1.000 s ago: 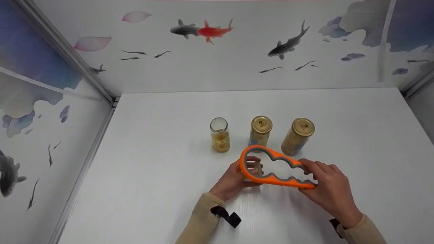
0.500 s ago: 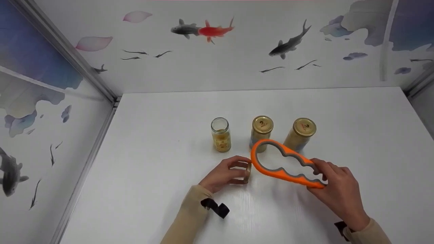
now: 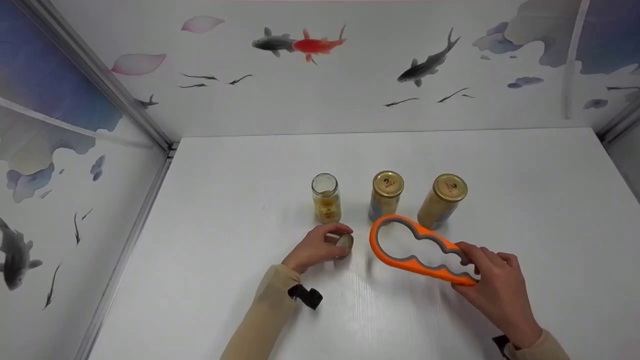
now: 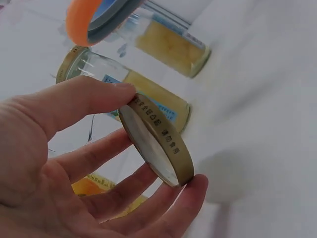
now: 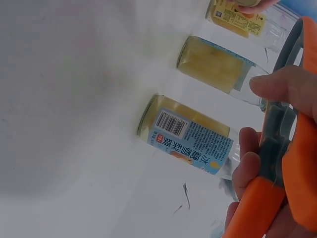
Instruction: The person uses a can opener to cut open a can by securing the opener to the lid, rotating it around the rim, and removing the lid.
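Observation:
My left hand (image 3: 317, 247) pinches a gold jar lid (image 4: 161, 139) by its rim, thumb on one side and fingertips on the other. The lid stands on edge with its pale inside showing. Just beyond that hand is an uncapped glass jar (image 3: 326, 200) with yellow contents. My right hand (image 3: 497, 285) grips the handle end of an orange and grey jar opener (image 3: 425, 272), whose wide loop points left. Behind the loop stand two capped jars, a middle jar (image 3: 385, 197) and a right jar (image 3: 440, 202), both with gold lids and blue labels.
The jars stand in a row on a white table (image 3: 225, 200). A back wall (image 3: 350, 110) printed with fish rises behind it, and a metal-framed side panel (image 3: 125, 200) borders the left.
My left hand has moved left with the lid, away from the jar opener, and turned it so its inside shows. The right hand and opener have shifted slightly right.

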A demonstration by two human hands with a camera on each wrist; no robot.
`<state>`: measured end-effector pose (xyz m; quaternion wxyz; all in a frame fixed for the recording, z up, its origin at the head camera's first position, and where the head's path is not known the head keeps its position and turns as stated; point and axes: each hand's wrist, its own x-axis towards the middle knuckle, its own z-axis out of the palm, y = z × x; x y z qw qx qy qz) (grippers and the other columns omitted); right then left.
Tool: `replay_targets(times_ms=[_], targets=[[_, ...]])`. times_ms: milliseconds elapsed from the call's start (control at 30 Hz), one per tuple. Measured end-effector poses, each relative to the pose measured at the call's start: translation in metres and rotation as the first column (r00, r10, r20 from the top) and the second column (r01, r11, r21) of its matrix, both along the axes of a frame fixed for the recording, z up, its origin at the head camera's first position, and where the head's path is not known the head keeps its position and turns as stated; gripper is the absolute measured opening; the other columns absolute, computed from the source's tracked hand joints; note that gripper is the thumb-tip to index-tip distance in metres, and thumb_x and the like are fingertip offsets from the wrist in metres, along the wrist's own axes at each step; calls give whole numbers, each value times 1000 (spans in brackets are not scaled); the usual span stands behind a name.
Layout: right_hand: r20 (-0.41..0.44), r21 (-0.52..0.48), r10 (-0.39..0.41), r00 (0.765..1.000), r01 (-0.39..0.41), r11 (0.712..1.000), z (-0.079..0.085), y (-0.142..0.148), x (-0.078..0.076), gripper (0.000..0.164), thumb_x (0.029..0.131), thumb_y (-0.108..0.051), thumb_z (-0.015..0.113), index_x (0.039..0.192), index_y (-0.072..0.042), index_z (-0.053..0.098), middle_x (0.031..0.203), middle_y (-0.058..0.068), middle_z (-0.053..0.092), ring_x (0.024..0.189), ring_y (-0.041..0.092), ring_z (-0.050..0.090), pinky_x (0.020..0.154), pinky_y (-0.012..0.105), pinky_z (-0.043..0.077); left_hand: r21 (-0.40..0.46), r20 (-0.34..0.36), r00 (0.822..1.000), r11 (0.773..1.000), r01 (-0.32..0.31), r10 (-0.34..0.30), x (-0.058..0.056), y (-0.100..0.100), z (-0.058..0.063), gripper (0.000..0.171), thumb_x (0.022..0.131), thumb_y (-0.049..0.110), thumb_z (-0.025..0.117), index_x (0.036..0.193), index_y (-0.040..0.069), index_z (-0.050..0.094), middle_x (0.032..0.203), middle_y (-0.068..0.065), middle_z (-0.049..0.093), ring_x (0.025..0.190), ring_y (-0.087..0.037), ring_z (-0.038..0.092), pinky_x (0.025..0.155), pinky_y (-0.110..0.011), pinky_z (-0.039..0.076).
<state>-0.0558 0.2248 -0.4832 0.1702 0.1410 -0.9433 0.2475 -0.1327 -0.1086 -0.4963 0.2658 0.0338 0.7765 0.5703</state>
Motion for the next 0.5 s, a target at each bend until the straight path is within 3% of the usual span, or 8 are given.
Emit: replay_targets(times_ms=[167,500], targets=[[29,9,-3,1000,2,1000,-2,2,2,67,50,2,90,112,-7,65,78,1,66,62,15,50,74,46,34,-218,-134,990,976,16,-47,-3,-4,2,39,83,9,73,121,7,62,123,-5,58,115,-29,51,96,-43,44],[41,-8,1,999,-1,1000,-2,1,3,66,51,2,89,112,-7,65,78,0,65,62,14,48,75,47,33,-382,-208,973,924,12,-98,-7,-11,7,38,82,6,74,119,6,65,124,-12,57,119,-29,50,101,-45,40]])
